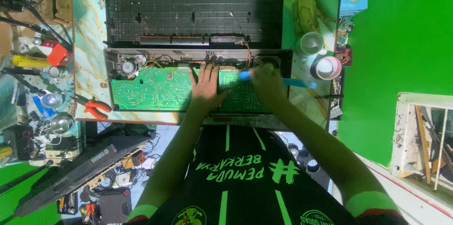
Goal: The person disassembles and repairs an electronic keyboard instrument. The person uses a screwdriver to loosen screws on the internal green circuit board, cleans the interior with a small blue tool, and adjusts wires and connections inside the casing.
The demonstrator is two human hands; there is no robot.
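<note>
The circuit board [155, 88] is matt green with small shiny metal solder points. The lid [193, 15] at twelve o'clock is black plastic, matt, with a ribbed grid. The desk [89, 41] has a glossy marble pattern. The pliers [94, 107] at nine o'clock have smooth orange plastic handles. The brush [295, 82] handle is smooth blue plastic.

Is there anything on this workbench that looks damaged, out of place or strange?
Nothing looks broken. The keyboard case lies opened, its black cover flipped back and green circuit boards exposed. The left hand rests on them; the right hand holds a blue tool.
</note>
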